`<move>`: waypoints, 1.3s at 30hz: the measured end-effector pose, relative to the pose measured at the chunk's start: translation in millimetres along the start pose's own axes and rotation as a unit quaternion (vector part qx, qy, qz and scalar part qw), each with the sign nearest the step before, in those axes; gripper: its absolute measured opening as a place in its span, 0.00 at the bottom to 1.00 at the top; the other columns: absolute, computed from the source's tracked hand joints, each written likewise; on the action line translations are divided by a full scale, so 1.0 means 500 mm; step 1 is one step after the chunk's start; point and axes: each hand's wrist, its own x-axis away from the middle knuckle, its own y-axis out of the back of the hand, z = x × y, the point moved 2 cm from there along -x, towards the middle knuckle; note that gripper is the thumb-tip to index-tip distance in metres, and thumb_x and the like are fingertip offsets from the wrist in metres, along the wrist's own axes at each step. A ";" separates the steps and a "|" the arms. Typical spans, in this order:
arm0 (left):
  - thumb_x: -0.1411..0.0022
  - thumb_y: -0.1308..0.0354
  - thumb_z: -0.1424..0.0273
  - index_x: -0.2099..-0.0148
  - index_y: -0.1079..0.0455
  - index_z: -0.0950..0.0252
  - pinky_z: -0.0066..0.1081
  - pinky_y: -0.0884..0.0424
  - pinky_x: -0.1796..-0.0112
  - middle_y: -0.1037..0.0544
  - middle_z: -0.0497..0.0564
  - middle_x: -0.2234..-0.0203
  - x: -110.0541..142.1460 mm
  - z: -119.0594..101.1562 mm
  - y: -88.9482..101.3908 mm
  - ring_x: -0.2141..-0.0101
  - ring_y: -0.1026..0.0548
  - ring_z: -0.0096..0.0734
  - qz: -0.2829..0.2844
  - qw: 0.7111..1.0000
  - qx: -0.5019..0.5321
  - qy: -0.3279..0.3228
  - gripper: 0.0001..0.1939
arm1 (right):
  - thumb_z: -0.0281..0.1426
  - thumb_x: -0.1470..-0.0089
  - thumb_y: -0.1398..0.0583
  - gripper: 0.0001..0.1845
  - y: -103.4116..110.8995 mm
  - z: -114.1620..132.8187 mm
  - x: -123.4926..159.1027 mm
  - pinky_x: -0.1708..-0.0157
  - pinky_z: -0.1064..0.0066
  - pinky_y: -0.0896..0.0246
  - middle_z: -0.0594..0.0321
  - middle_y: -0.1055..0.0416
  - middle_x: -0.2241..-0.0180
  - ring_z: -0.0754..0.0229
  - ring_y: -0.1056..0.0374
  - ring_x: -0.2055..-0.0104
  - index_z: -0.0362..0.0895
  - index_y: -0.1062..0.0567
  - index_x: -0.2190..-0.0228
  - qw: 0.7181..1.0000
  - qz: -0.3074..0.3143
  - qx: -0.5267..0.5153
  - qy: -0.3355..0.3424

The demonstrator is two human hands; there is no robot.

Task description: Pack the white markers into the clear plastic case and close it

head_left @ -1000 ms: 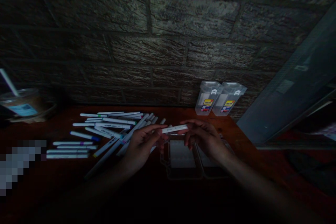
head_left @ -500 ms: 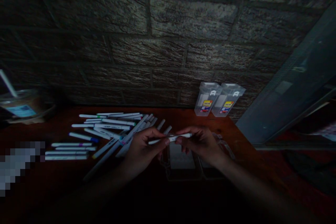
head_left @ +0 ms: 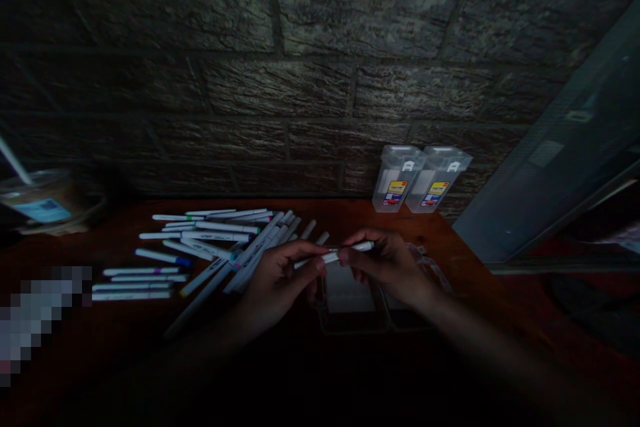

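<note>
The person's left hand [head_left: 280, 273] and right hand [head_left: 390, 263] both pinch a slim white marker [head_left: 331, 257] above a clear plastic case [head_left: 350, 293]; loose white markers [head_left: 215, 237] lie left of them.

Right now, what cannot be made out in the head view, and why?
Head view: parts of the held marker, behind left hand and right hand.
Head view: part of the clear case, behind the right hand.
Head view: the straw, cut by left edge.
Head view: fine print on the labels, too small.
</note>
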 end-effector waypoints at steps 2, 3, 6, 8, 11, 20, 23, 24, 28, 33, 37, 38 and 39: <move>0.37 0.35 0.62 0.55 0.22 0.66 0.25 0.29 0.80 0.20 0.48 0.73 -0.004 0.003 0.005 0.81 0.26 0.25 -0.014 1.000 0.023 0.011 0.13 | 0.41 0.52 0.26 0.16 0.006 -0.001 -0.006 0.83 0.76 0.39 0.66 0.23 0.77 0.68 0.34 0.82 0.44 0.20 0.68 1.000 -0.017 -0.023 -0.007; 0.37 0.34 0.62 0.54 0.23 0.66 0.25 0.28 0.79 0.20 0.48 0.74 -0.006 0.003 0.007 0.81 0.26 0.25 -0.022 0.999 0.033 0.015 0.14 | 0.41 0.52 0.26 0.16 0.009 -0.001 -0.008 0.83 0.75 0.38 0.65 0.22 0.76 0.67 0.34 0.82 0.44 0.20 0.68 0.999 -0.026 -0.031 -0.010; 0.38 0.34 0.61 0.53 0.22 0.67 0.26 0.27 0.79 0.20 0.50 0.73 -0.008 0.001 0.010 0.79 0.25 0.27 -0.035 0.998 0.051 0.024 0.16 | 0.41 0.53 0.25 0.17 0.015 -0.001 -0.012 0.82 0.75 0.37 0.65 0.22 0.75 0.67 0.33 0.81 0.44 0.20 0.68 0.999 -0.038 -0.030 -0.014; 0.37 0.34 0.60 0.52 0.22 0.68 0.27 0.26 0.78 0.19 0.51 0.72 -0.007 -0.001 0.009 0.78 0.24 0.28 -0.031 0.998 0.048 0.028 0.17 | 0.39 0.56 0.24 0.16 0.017 0.000 -0.011 0.82 0.76 0.38 0.67 0.23 0.77 0.68 0.34 0.82 0.44 0.19 0.68 0.999 -0.040 -0.004 -0.014; 0.36 0.35 0.60 0.51 0.22 0.67 0.28 0.24 0.76 0.17 0.52 0.70 -0.005 0.000 0.007 0.78 0.23 0.28 -0.014 0.999 0.037 0.028 0.18 | 0.36 0.58 0.23 0.14 0.016 0.002 -0.007 0.81 0.75 0.38 0.67 0.22 0.77 0.67 0.33 0.81 0.45 0.16 0.70 0.998 -0.037 0.048 0.004; 0.34 0.36 0.62 0.49 0.21 0.65 0.27 0.24 0.74 0.16 0.51 0.69 0.000 0.009 0.003 0.78 0.22 0.27 0.013 0.999 0.026 0.013 0.16 | 0.36 0.54 0.24 0.09 0.012 -0.005 0.004 0.65 0.65 0.25 0.62 0.16 0.69 0.57 0.21 0.69 0.48 0.15 0.69 0.989 -0.039 0.121 0.082; 0.34 0.36 0.63 0.49 0.21 0.65 0.27 0.24 0.74 0.16 0.51 0.69 0.002 0.008 0.002 0.77 0.22 0.27 0.017 1.000 0.021 0.004 0.15 | 0.36 0.53 0.25 0.08 0.011 -0.009 0.006 0.67 0.67 0.27 0.62 0.16 0.69 0.58 0.22 0.70 0.48 0.15 0.70 0.986 -0.034 0.134 0.094; 0.34 0.36 0.63 0.49 0.21 0.65 0.27 0.24 0.74 0.16 0.50 0.69 0.002 0.008 0.001 0.77 0.22 0.26 0.022 1.000 0.020 0.001 0.15 | 0.36 0.52 0.25 0.08 0.011 -0.009 0.006 0.68 0.67 0.28 0.62 0.17 0.70 0.58 0.23 0.70 0.47 0.15 0.70 0.985 -0.034 0.140 0.095; 0.33 0.37 0.64 0.49 0.20 0.64 0.26 0.24 0.74 0.17 0.50 0.70 0.003 0.008 0.001 0.77 0.22 0.27 0.030 0.999 0.012 -0.007 0.14 | 0.36 0.53 0.24 0.10 0.008 -0.005 0.005 0.71 0.69 0.31 0.62 0.18 0.72 0.60 0.25 0.73 0.46 0.15 0.71 0.986 -0.035 0.137 0.084; 0.34 0.36 0.64 0.50 0.20 0.65 0.26 0.24 0.74 0.16 0.51 0.69 0.001 0.008 0.003 0.78 0.22 0.26 0.023 0.999 0.030 -0.009 0.13 | 0.38 0.52 0.25 0.10 0.005 0.002 0.002 0.70 0.71 0.33 0.63 0.18 0.72 0.62 0.26 0.73 0.45 0.15 0.72 0.993 -0.015 0.099 0.068; 0.35 0.34 0.64 0.51 0.20 0.67 0.26 0.24 0.75 0.16 0.52 0.71 0.001 0.008 0.004 0.78 0.22 0.27 0.010 0.998 0.054 0.003 0.14 | 0.40 0.48 0.28 0.11 0.003 0.008 0.002 0.70 0.72 0.36 0.65 0.20 0.74 0.63 0.29 0.73 0.45 0.15 0.71 0.992 -0.009 0.113 0.059; 0.36 0.33 0.64 0.51 0.20 0.67 0.26 0.24 0.74 0.16 0.52 0.71 0.001 0.007 0.004 0.78 0.22 0.27 0.007 0.998 0.062 0.007 0.14 | 0.40 0.47 0.29 0.11 0.003 0.010 0.002 0.70 0.71 0.36 0.65 0.21 0.74 0.63 0.29 0.73 0.45 0.16 0.72 0.991 -0.009 0.116 0.060; 0.36 0.32 0.64 0.51 0.20 0.67 0.26 0.24 0.74 0.16 0.53 0.71 0.001 0.006 0.004 0.78 0.22 0.27 0.004 0.997 0.076 0.012 0.15 | 0.41 0.46 0.29 0.12 0.002 0.013 0.002 0.70 0.71 0.37 0.65 0.21 0.75 0.63 0.30 0.73 0.45 0.16 0.72 0.991 -0.009 0.117 0.060</move>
